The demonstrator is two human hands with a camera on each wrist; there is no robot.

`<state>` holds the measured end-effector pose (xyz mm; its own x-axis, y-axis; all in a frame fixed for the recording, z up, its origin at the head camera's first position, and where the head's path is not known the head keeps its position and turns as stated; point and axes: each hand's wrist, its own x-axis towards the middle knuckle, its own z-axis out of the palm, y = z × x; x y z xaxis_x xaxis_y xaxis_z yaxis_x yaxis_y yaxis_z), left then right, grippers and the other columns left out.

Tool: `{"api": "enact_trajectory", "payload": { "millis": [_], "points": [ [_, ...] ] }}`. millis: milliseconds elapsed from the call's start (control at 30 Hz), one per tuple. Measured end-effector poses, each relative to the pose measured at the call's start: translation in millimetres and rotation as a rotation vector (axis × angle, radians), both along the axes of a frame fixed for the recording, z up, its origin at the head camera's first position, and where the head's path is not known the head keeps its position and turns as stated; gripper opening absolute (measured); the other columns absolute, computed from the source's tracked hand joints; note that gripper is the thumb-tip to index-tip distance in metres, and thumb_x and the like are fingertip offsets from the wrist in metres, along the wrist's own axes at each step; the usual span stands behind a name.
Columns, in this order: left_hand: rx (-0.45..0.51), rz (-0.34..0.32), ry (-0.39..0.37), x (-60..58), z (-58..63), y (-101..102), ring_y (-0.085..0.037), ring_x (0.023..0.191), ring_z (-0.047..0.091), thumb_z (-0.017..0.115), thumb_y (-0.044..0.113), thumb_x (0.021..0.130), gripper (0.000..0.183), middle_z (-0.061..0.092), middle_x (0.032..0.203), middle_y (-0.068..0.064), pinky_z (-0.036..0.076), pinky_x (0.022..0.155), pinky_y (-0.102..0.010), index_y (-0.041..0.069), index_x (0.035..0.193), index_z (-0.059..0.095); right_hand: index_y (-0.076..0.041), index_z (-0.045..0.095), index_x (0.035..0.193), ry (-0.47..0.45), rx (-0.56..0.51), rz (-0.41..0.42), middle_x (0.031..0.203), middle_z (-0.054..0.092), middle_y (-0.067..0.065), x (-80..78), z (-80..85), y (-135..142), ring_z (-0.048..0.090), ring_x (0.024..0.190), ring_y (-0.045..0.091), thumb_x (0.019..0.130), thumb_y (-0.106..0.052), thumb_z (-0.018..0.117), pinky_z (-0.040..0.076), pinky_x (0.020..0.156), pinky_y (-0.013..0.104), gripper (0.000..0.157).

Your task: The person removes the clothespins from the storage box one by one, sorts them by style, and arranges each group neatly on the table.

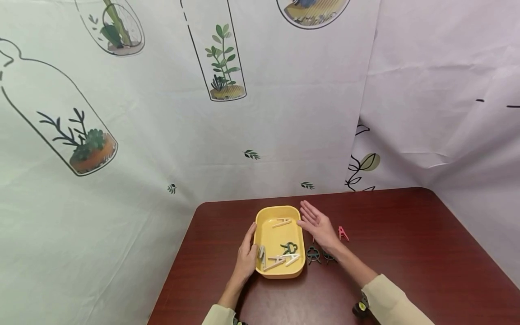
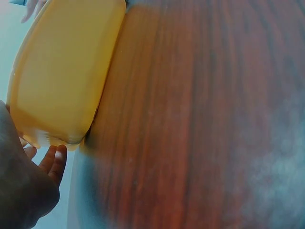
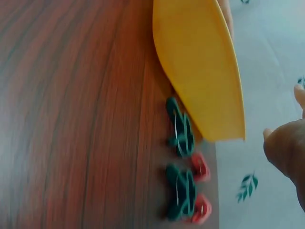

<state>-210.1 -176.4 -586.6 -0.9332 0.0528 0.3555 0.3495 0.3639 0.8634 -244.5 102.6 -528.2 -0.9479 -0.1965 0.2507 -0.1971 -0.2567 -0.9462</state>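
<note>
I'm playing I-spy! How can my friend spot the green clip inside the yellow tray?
On the dark red table, find the yellow tray. Inside it, look on the right, toward the near end, just beyond some pale clips. The green clip is the only green one in there; the other green clips lie outside, on the table.

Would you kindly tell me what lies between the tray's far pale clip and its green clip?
The head view shows only bare tray between the pale clip and the green clip.
</note>
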Motion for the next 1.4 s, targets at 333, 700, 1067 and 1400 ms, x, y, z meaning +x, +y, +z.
{"api": "enact_trajectory", "payload": {
  "millis": [333, 700, 1067, 1400],
  "points": [
    [0.012, 0.001, 0.001, -0.6, 2.3, 3.0, -0.027, 0.156, 0.031, 0.048, -0.015, 0.098, 0.069, 0.039, 0.168, -0.013, 0.020, 0.116, -0.014, 0.008, 0.162, 0.044, 0.011, 0.027, 0.162, -0.254, 0.072, -0.093, 0.168, 0.028, 0.029, 30.0, 5.7, -48.1, 0.029, 0.155, 0.044, 0.100, 0.003, 0.068, 0.035, 0.118, 0.043, 0.075],
    [0.035, 0.029, -0.019, 9.1, 18.3, 12.3, -0.036, 0.157, 0.029, 0.043, -0.020, 0.098, 0.066, 0.036, 0.167, -0.023, 0.018, 0.113, -0.011, -0.002, 0.161, 0.041, 0.020, 0.018, 0.159, -0.457, 0.160, -0.198, 0.165, 0.016, 0.042, 56.7, 8.6, -80.8, 0.017, 0.154, 0.056, 0.100, -0.005, 0.065, 0.021, 0.123, 0.060, 0.079],
    [0.046, 0.002, -0.023, 21.3, 39.2, 14.1, -0.039, 0.156, 0.029, 0.044, -0.019, 0.098, 0.064, 0.036, 0.167, -0.024, 0.021, 0.114, -0.013, -0.003, 0.160, 0.040, 0.017, 0.015, 0.162, -0.478, 0.180, -0.202, 0.165, 0.015, 0.043, 52.6, 2.6, -89.3, 0.018, 0.153, 0.056, 0.100, 0.000, 0.059, 0.023, 0.122, 0.062, 0.078],
    [0.002, 0.026, -0.013, 1.7, 3.1, 5.0, -0.031, 0.156, 0.032, 0.047, -0.016, 0.098, 0.069, 0.039, 0.168, -0.014, 0.020, 0.115, -0.014, 0.006, 0.162, 0.042, 0.019, 0.026, 0.158, -0.453, 0.163, -0.143, 0.161, 0.028, 0.043, 37.9, -8.4, -92.0, 0.034, 0.147, 0.057, 0.096, 0.008, 0.058, 0.036, 0.118, 0.058, 0.070]
  ]
}}
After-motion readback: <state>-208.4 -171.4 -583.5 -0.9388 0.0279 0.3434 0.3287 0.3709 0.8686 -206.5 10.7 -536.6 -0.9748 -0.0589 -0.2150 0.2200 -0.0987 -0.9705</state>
